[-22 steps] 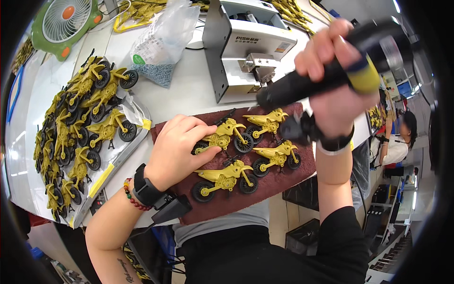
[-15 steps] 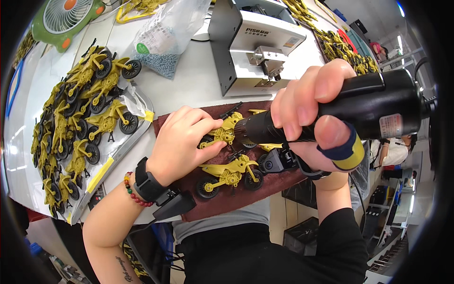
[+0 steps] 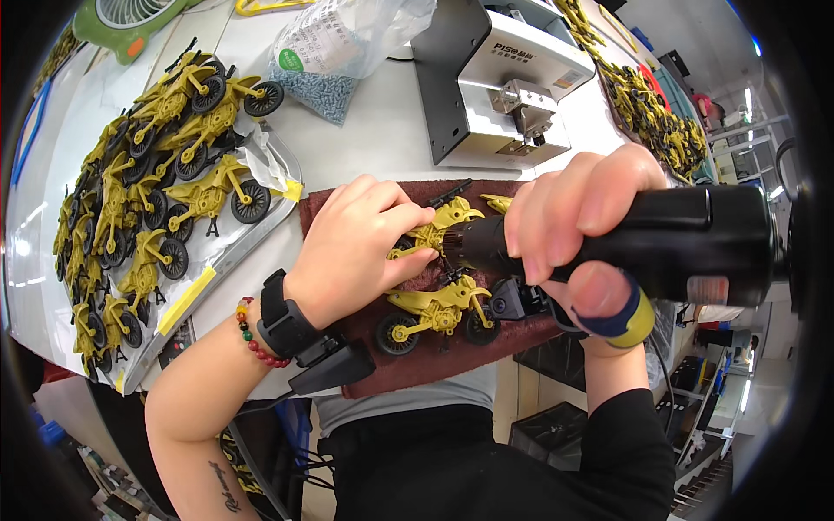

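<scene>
My left hand (image 3: 347,252) pinches a yellow toy motorcycle (image 3: 456,213) between thumb and fingers, keeping it down on the brown cloth (image 3: 469,359). Wrapped round a thick black electric screwdriver (image 3: 695,243), my right hand (image 3: 586,208) holds the tool nearly level. Its ribbed nose meets the side of that motorcycle; the bit and the exact contact spot are hidden. Nearer to me on the cloth lies a second yellow motorcycle (image 3: 439,306) with black wheels. A small black camera-like device (image 3: 512,300) shows below my right hand.
Many yellow motorcycles (image 3: 208,187) are heaped on a tray at the left. Behind the cloth stand a bag of small blue-grey screws (image 3: 321,91) and a white and black screw-feeding machine (image 3: 512,82). More yellow parts (image 3: 651,113) lie far right; a green fan (image 3: 126,26) sits far left.
The view has shifted, so the table items appear further right. The screwdriver's rear end sits lower in the picture. Both hands keep their grips, and the tool's nose stays at the motorcycle.
</scene>
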